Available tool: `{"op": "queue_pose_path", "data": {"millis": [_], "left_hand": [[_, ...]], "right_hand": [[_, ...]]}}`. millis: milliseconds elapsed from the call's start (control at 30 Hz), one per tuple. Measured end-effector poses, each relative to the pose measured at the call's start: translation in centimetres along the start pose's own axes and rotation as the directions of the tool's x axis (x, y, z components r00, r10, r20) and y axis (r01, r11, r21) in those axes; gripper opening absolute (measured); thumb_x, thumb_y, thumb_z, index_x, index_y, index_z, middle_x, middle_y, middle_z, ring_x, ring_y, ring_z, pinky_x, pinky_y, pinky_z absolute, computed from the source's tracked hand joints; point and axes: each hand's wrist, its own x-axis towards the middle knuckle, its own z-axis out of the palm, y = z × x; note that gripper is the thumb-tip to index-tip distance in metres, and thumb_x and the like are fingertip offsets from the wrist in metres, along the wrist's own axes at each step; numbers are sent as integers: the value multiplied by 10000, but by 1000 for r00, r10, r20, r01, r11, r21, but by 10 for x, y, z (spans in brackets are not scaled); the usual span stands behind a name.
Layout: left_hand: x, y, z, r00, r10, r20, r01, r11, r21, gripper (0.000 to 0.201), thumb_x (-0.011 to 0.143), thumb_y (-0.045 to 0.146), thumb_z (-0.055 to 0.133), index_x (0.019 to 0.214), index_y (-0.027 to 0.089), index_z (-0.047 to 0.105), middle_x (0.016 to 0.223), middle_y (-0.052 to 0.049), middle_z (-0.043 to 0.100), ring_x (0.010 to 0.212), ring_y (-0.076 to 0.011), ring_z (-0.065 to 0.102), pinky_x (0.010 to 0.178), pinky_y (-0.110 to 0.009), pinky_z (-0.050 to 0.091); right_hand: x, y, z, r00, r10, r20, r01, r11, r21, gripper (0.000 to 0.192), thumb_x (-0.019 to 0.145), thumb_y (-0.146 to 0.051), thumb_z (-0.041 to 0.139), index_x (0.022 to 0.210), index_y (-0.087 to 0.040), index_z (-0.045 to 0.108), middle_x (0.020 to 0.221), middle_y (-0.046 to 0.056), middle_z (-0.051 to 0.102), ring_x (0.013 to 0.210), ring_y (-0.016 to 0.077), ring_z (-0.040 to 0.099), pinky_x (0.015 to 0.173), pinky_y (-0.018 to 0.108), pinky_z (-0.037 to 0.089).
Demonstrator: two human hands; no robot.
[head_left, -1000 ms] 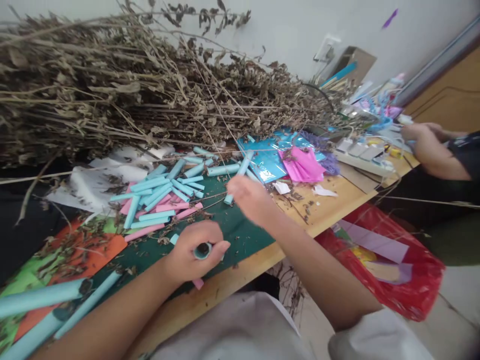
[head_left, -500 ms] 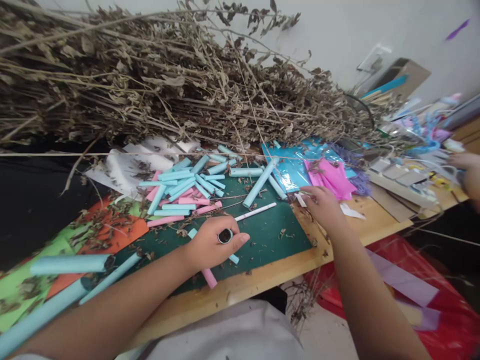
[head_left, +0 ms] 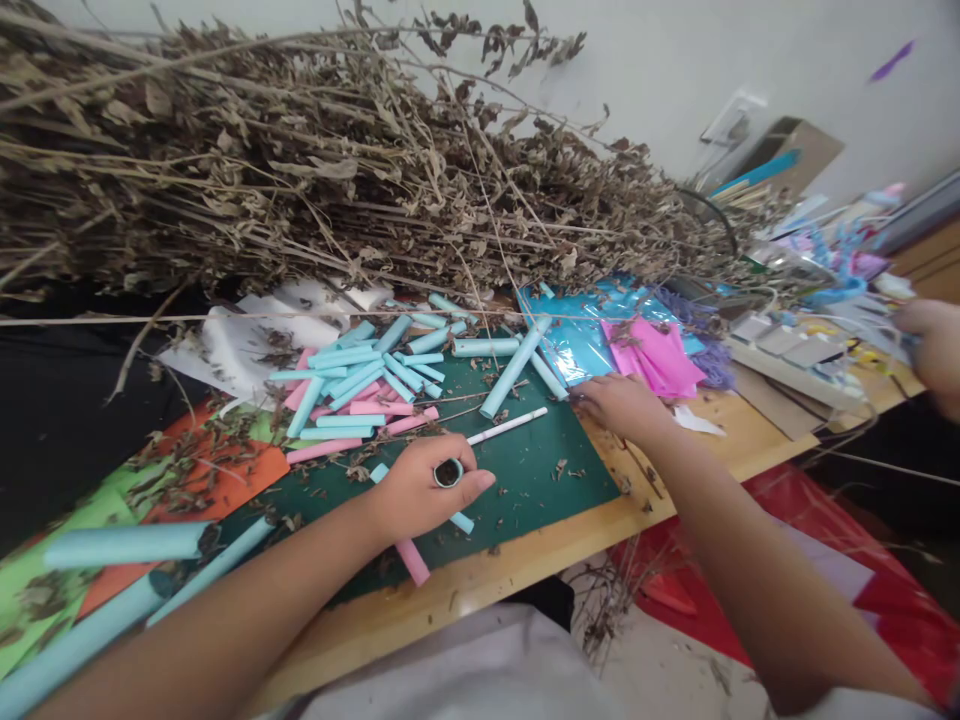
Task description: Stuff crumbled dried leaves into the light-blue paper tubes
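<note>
My left hand (head_left: pixel 427 490) is wrapped round a light-blue paper tube (head_left: pixel 448 473), held with its open end facing up. Dark dried material shows inside that end. Beneath this hand, a thin blue tube (head_left: pixel 462 522) and a pink paper tube (head_left: pixel 412 562) lie on the green mat (head_left: pixel 540 480). My right hand (head_left: pixel 621 402) reaches down to the mat's right edge, fingers together and tips low beside the end of another blue tube (head_left: pixel 550 376). Whatever its fingertips pinch is hidden. Between the hands lies a thin white stick (head_left: pixel 508 427).
A large heap of dried plants (head_left: pixel 337 170) fills the back. Several blue and pink tubes (head_left: pixel 352 380) lie piled on the mat. To the right are a blue plastic packet (head_left: pixel 577 340), pink sheets (head_left: pixel 652 358) and a power strip (head_left: pixel 787 365). Another person's hand (head_left: pixel 934 335) is at far right.
My right hand has moved slightly left and down to the mat's edge; the white scrap near its fingers is now out of sight. My left hand keeps the tube in place.
</note>
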Motion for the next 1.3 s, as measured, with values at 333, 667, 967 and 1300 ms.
{"op": "queue_pose_path", "data": {"millis": [333, 667, 967, 1300], "left_hand": [[3, 1, 4, 1000, -9, -5, 8, 997, -77, 207, 715, 285, 476, 574, 138, 438, 552, 5, 459, 524, -83, 413, 517, -206, 350], [8, 4, 4, 981, 18, 192, -15, 1000, -16, 244, 703, 322, 504, 552, 138, 450, 521, 32, 446, 498, -62, 391, 487, -179, 314], [9, 1, 1, 992, 10, 126, -2, 998, -66, 229, 707, 313, 493, 567, 136, 458, 560, 16, 472, 534, -74, 410, 526, -187, 340], [10, 3, 1, 990, -44, 131, 63, 987, -148, 174, 662, 255, 525, 575, 126, 446, 542, 36, 430, 518, -65, 373, 496, -177, 329]], "right_hand": [[8, 11, -1, 996, -16, 92, 2, 990, 142, 193, 750, -223, 396, 788, -170, 578, 805, 69, 610, 749, 183, 534, 628, 255, 359], [5, 28, -19, 993, 75, 95, -102, 944, 313, 163, 716, -304, 433, 740, -179, 535, 713, 30, 599, 647, 156, 537, 547, 234, 379], [-4, 22, -27, 985, 171, 0, -147, 844, 516, 138, 701, -311, 460, 702, -183, 511, 600, 1, 534, 545, 130, 489, 494, 240, 373], [-23, -130, -58, 814, -26, -580, 565, 266, 781, 97, 704, -126, 517, 701, -218, 485, 697, -14, 517, 668, 113, 513, 582, 246, 421]]}}
